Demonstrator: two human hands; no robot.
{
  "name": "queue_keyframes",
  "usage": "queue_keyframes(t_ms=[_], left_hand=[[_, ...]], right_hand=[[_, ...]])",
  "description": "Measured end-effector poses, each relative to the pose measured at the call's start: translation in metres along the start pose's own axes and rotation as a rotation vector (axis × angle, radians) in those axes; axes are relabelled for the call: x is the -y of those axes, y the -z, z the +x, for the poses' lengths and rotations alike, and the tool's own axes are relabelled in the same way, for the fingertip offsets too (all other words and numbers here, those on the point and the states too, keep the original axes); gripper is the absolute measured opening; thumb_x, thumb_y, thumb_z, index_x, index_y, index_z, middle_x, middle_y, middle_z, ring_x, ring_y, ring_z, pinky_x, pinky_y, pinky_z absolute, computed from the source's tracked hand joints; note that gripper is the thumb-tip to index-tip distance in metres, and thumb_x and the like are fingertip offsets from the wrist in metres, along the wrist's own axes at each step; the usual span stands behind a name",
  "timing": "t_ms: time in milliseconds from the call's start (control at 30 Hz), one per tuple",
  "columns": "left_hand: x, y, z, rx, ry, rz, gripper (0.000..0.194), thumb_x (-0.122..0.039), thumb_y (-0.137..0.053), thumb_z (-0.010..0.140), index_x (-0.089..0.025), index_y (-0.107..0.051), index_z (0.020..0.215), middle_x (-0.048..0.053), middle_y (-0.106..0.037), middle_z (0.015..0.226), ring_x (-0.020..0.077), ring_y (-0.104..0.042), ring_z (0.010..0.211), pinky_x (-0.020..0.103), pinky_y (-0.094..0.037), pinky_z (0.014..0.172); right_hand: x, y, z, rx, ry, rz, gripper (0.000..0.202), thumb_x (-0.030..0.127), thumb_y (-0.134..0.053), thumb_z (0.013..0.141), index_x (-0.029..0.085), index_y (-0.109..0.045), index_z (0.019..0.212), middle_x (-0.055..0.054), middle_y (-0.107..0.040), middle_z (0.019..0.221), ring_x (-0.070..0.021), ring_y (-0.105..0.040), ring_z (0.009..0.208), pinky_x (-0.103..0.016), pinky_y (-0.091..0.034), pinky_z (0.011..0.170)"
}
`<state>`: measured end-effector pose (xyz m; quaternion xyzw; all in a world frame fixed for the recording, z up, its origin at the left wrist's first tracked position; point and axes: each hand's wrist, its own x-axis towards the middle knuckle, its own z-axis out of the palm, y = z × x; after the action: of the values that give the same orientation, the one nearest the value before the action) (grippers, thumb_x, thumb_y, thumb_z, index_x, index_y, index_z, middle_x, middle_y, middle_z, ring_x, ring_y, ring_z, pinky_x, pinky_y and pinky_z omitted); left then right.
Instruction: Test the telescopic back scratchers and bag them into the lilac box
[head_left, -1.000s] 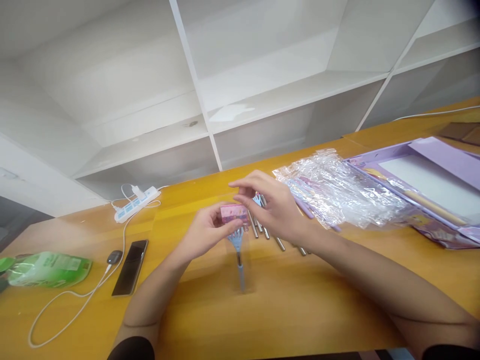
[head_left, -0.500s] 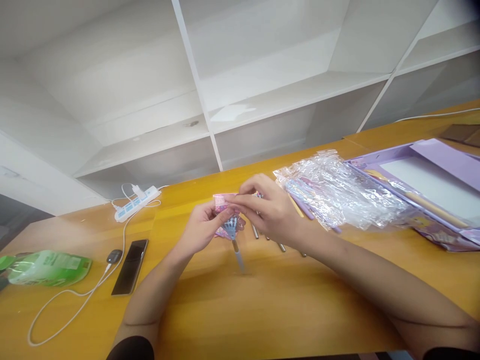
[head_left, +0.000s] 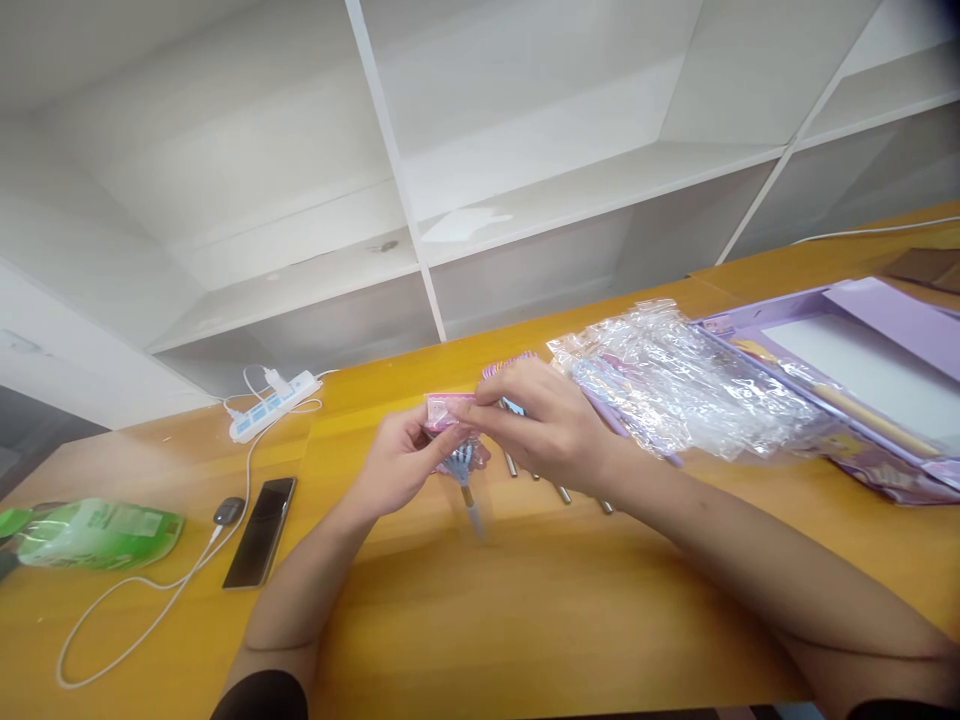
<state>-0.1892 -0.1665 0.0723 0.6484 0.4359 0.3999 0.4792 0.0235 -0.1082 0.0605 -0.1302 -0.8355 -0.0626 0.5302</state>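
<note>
My left hand (head_left: 397, 460) is closed, thumb on top, around a small pink-edged plastic packet (head_left: 441, 410). Below its thumb juts a blue hand-shaped head (head_left: 460, 460) on a thin rod, like a small back scratcher, its lower end blurred. From the right, my right hand (head_left: 544, 415) reaches over with thumb and fingers pinched at the packet's upper edge. Partly hidden behind that hand lie several thin rods with metal ends (head_left: 564, 494) and a pink striped piece (head_left: 510, 366).
Clear plastic wrappers (head_left: 675, 380) are heaped to the right, beside an open purple box (head_left: 832, 400). On the left are a phone (head_left: 259, 533), a small black case (head_left: 228, 512) on a white cable, a green bottle (head_left: 97, 535) and a power strip (head_left: 274, 407). White shelves (head_left: 600, 190) stand behind.
My right hand has shifted slightly lower, uncovering the pink striped piece behind it. The blue head and rod have tilted and moved a little to the left.
</note>
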Motion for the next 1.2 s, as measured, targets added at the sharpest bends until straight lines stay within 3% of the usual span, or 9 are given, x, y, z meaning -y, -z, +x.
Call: queue_keyframes(t_ms=[133,233,533,733,800,900,1000,1067,1200], left_hand=[[0.001,0.0,0.0,0.009,-0.023,0.005,0.032,-0.046,-0.07,0.101,-0.017,-0.078,0.111,0.007,-0.082,0.095,0.0203,-0.079,0.086,0.028,-0.062,0.077],[0.0,0.0,-0.001,0.023,-0.02,0.01,0.032,-0.046,-0.069,0.102,-0.016,-0.077,0.108,0.008,-0.082,0.095,0.0209,-0.079,0.086,0.028,-0.061,0.076],[-0.002,0.005,-0.003,-0.013,-0.013,0.002,0.039,-0.051,-0.07,0.1,-0.014,-0.076,0.108,0.011,-0.082,0.095,0.0229,-0.079,0.081,0.031,-0.062,0.074],[-0.002,0.006,-0.003,-0.025,-0.02,-0.011,0.038,-0.049,-0.071,0.099,-0.014,-0.077,0.114,0.011,-0.083,0.098,0.0218,-0.079,0.08,0.03,-0.062,0.073],[-0.002,0.003,-0.003,-0.02,-0.006,-0.003,0.039,-0.049,-0.071,0.099,-0.014,-0.077,0.113,0.011,-0.083,0.097,0.0228,-0.079,0.083,0.031,-0.063,0.075],[-0.003,-0.001,-0.003,-0.019,0.001,0.051,0.037,-0.048,-0.071,0.099,-0.013,-0.078,0.108,0.011,-0.083,0.095,0.0233,-0.08,0.086,0.031,-0.063,0.079],[-0.005,-0.003,-0.005,-0.026,-0.023,0.122,0.035,-0.048,-0.069,0.101,-0.014,-0.078,0.105,0.01,-0.083,0.096,0.0222,-0.079,0.086,0.03,-0.062,0.08],[-0.006,-0.003,-0.006,-0.046,-0.054,0.21,0.034,-0.047,-0.067,0.102,-0.015,-0.078,0.103,0.009,-0.082,0.096,0.0208,-0.078,0.085,0.028,-0.061,0.078],[-0.007,-0.004,-0.006,-0.084,-0.149,0.434,0.03,-0.044,-0.065,0.104,-0.017,-0.078,0.099,0.006,-0.082,0.092,0.0174,-0.075,0.079,0.025,-0.057,0.074]], right_hand=[[0.003,0.009,0.006,0.157,-0.235,0.161,0.015,0.027,-0.058,0.108,0.024,-0.068,0.096,0.0,-0.068,0.085,-0.0143,-0.057,0.075,-0.033,-0.041,0.071],[0.003,0.012,0.009,0.181,-0.31,0.242,0.018,0.033,-0.06,0.107,0.023,-0.066,0.093,-0.001,-0.068,0.084,-0.0141,-0.058,0.075,-0.031,-0.044,0.07],[-0.009,0.011,0.005,0.077,0.156,0.072,0.007,0.019,-0.061,0.104,0.02,-0.066,0.108,-0.008,-0.069,0.101,-0.017,-0.062,0.087,-0.032,-0.051,0.073],[-0.013,0.016,0.005,0.082,0.171,0.133,0.003,0.016,-0.065,0.1,0.019,-0.064,0.101,-0.01,-0.068,0.105,-0.017,-0.063,0.089,-0.032,-0.054,0.076],[-0.013,0.017,0.006,0.051,0.105,0.19,0.003,0.018,-0.066,0.101,0.021,-0.064,0.099,-0.008,-0.067,0.104,-0.017,-0.064,0.09,-0.032,-0.055,0.077],[-0.009,0.018,0.008,0.007,-0.143,0.303,0.003,0.025,-0.064,0.103,0.022,-0.065,0.104,-0.006,-0.065,0.102,-0.016,-0.063,0.091,-0.032,-0.054,0.078],[-0.003,0.015,0.011,0.111,-0.373,0.414,0.013,0.032,-0.065,0.105,0.021,-0.066,0.111,-0.005,-0.065,0.104,-0.0145,-0.062,0.09,-0.03,-0.053,0.077],[-0.001,0.011,0.011,0.186,-0.449,0.468,0.012,0.032,-0.063,0.106,0.021,-0.068,0.107,-0.004,-0.067,0.1,-0.0135,-0.062,0.088,-0.028,-0.051,0.074],[0.001,0.003,0.008,0.205,-0.522,0.552,0.018,0.032,-0.063,0.106,0.019,-0.068,0.094,-0.001,-0.065,0.09,-0.011,-0.059,0.08,-0.025,-0.047,0.07]])
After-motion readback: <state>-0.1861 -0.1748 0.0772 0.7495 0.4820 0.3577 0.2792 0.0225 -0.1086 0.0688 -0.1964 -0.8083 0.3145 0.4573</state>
